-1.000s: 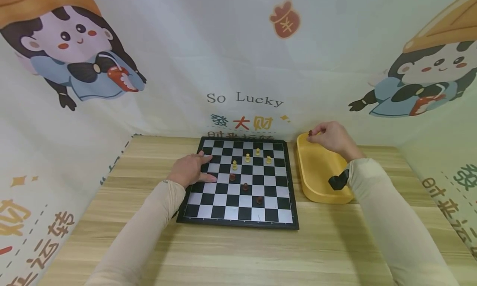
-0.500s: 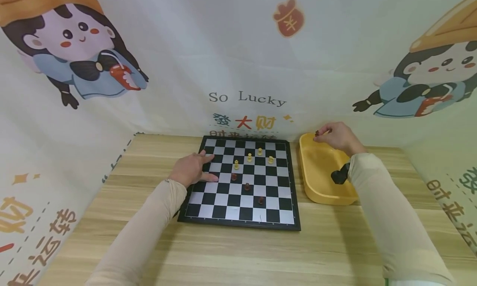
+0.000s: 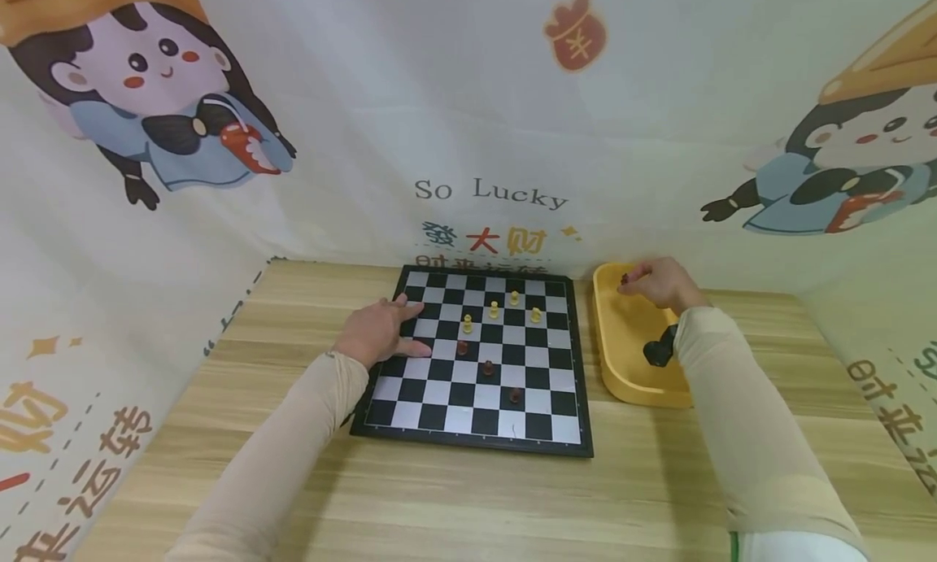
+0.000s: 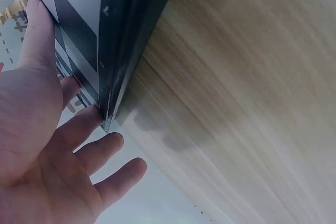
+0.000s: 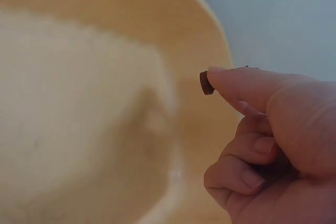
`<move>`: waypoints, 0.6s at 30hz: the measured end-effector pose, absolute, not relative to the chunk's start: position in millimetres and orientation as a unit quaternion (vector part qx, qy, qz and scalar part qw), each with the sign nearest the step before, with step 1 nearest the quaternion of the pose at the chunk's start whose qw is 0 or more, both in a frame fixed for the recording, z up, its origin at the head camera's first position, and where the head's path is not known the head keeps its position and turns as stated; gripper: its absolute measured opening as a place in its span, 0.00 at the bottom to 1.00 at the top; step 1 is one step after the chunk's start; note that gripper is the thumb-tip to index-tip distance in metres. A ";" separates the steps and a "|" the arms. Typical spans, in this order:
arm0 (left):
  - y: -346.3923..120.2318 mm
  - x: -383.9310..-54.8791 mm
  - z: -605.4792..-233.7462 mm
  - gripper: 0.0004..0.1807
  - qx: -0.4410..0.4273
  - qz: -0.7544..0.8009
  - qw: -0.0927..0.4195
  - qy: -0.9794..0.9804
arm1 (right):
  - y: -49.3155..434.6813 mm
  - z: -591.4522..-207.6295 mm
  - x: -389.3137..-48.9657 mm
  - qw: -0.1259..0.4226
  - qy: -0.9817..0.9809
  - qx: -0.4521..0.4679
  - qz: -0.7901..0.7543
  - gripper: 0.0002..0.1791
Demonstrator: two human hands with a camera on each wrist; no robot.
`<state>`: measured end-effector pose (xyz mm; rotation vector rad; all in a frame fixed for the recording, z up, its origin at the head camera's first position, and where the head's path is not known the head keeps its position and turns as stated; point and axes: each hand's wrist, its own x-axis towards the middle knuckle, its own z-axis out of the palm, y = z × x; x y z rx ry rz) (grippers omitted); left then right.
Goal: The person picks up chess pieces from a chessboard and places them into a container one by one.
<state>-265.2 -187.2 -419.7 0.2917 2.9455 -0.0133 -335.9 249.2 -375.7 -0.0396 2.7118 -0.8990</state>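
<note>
Over the far end of the yellow tray [image 3: 635,397], my right hand [image 3: 664,285] pinches a small dark red chess piece [image 5: 206,83] between thumb and forefinger; its round base pokes out past the fingertips while the rest is hidden. The other fingers are curled toward the palm. My left hand [image 3: 369,333] rests on the left edge of the chessboard [image 3: 468,442], thumb and a finger spread over the squares. Standing on the board are several pale yellow pieces, among them a pawn [image 3: 468,324], and three dark red pieces, one a nearby red piece [image 3: 463,348].
The board lies on a light wood table [image 3: 439,505] beside the tray, which stands to its right. Behind both hangs a white printed cloth [image 3: 366,123] that also closes off the sides. A black wrist strap device [image 3: 661,348] sits on the right forearm.
My right hand, with the red piece, has shifted slightly right and then down over the tray's far end. The left hand keeps its place on the board; the head view has drifted a little.
</note>
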 end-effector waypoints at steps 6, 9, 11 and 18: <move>-185.9 -264.3 -419.7 0.52 0.108 0.001 0.085 0.990 | 255.7 -386.7 -339.6 0.158 0.937 0.007 -0.312 0.22; -187.0 -264.3 -419.8 0.53 0.107 0.002 0.084 0.991 | 255.4 -392.9 -343.1 0.162 0.937 0.010 -0.308 0.22; -188.2 -264.5 -419.4 0.53 0.106 0.000 0.085 0.991 | 253.9 -395.6 -345.0 0.165 0.938 0.014 -0.305 0.23; -188.8 -265.2 -418.0 0.53 0.102 -0.008 0.085 0.991 | 249.6 -398.0 -344.4 0.180 0.934 0.040 -0.307 0.28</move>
